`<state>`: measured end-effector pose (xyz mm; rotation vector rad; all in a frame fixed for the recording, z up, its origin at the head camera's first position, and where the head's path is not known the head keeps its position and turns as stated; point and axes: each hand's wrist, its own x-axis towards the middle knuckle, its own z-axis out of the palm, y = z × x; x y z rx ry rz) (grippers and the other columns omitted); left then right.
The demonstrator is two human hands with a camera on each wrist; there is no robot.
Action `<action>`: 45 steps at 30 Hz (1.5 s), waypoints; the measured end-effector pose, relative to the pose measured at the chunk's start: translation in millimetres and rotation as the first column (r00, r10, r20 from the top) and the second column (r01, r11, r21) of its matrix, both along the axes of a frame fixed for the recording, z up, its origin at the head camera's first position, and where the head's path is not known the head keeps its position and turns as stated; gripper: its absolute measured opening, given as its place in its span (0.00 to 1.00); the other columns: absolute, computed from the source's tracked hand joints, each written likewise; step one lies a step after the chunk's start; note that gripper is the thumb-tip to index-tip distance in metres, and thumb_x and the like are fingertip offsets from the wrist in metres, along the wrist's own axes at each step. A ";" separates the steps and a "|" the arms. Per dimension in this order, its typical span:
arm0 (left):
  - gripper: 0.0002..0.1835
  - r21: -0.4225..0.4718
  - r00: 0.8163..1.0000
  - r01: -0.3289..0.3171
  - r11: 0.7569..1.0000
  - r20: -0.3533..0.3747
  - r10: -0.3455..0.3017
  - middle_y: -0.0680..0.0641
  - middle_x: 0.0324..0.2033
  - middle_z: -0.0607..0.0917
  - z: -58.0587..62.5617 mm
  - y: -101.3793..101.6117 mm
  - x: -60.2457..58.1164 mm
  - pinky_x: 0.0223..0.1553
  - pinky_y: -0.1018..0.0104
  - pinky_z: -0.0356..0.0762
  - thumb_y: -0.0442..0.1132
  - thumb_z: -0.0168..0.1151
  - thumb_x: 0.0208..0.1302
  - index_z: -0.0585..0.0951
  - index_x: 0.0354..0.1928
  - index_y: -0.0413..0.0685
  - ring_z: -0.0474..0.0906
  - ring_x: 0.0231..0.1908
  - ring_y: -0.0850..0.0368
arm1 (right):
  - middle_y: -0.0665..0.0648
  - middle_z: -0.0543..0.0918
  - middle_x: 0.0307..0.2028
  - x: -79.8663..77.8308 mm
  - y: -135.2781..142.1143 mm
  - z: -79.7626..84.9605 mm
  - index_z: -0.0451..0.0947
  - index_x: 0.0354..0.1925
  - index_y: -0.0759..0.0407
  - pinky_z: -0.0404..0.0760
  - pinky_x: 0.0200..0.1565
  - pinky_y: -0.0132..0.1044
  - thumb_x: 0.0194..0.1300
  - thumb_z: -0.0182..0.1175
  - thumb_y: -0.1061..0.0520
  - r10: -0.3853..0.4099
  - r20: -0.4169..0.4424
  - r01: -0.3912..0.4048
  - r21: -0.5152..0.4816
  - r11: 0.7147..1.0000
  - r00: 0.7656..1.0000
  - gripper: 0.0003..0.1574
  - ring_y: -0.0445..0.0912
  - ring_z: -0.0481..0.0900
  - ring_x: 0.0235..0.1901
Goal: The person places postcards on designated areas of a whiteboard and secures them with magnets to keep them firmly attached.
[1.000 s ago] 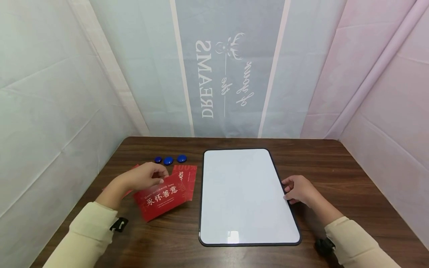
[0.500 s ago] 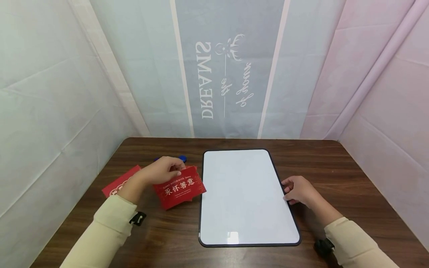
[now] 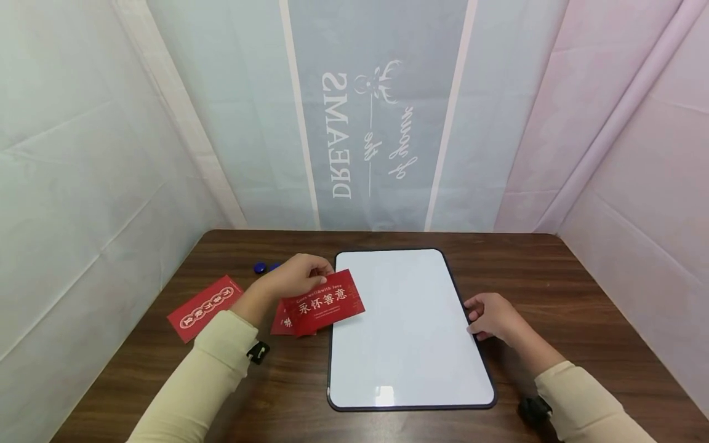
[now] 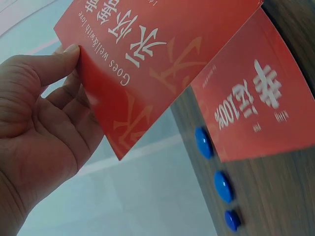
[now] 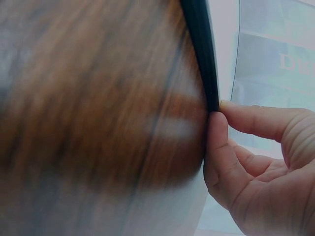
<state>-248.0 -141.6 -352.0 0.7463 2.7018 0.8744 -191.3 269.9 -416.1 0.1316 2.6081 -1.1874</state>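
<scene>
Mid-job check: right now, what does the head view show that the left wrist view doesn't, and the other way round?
Only the head view: the whiteboard, the right hand at its edge, and the patterned red card at far left.
Only the left wrist view: a third blue disc and the 100% print.
Both: the left hand pinching the held red card, the lower red card and two blue discs.

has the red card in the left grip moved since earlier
Yes: in the head view, the held card moved right, overlapping more of the whiteboard.
</scene>
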 end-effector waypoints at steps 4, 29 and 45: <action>0.11 -0.009 1.000 -0.003 1.000 0.001 0.003 0.53 0.38 0.83 -2.7 13.2 -8.0 0.46 0.61 0.82 0.36 0.66 0.64 0.83 0.48 0.51 0.78 0.39 0.59 | 0.62 0.75 0.32 0.1 -0.1 -1.1 0.69 0.57 0.78 0.85 0.30 0.41 0.51 0.70 0.73 -0.003 -0.008 0.003 0.002 1.000 1.000 0.35 0.49 0.77 0.26; 0.10 -0.099 0.994 0.060 0.993 0.096 -0.051 0.50 0.37 0.80 -10.5 84.2 -70.8 0.39 0.68 0.81 0.37 0.68 0.61 0.84 0.45 0.51 0.77 0.40 0.55 | 0.62 0.75 0.32 -1.5 -1.4 1.4 0.69 0.56 0.78 0.85 0.30 0.41 0.51 0.70 0.73 0.027 -0.026 -0.027 0.005 1.000 0.999 0.34 0.49 0.77 0.28; 0.19 -0.207 0.999 -0.034 0.978 0.030 0.041 0.51 0.39 0.79 -24.5 121.5 -79.8 0.39 0.65 0.82 0.40 0.76 0.50 0.82 0.44 0.52 0.75 0.40 0.57 | 0.61 0.75 0.31 0.6 0.0 -1.6 0.70 0.55 0.77 0.85 0.31 0.41 0.51 0.71 0.73 0.020 -0.019 -0.020 0.013 1.000 1.000 0.34 0.50 0.76 0.29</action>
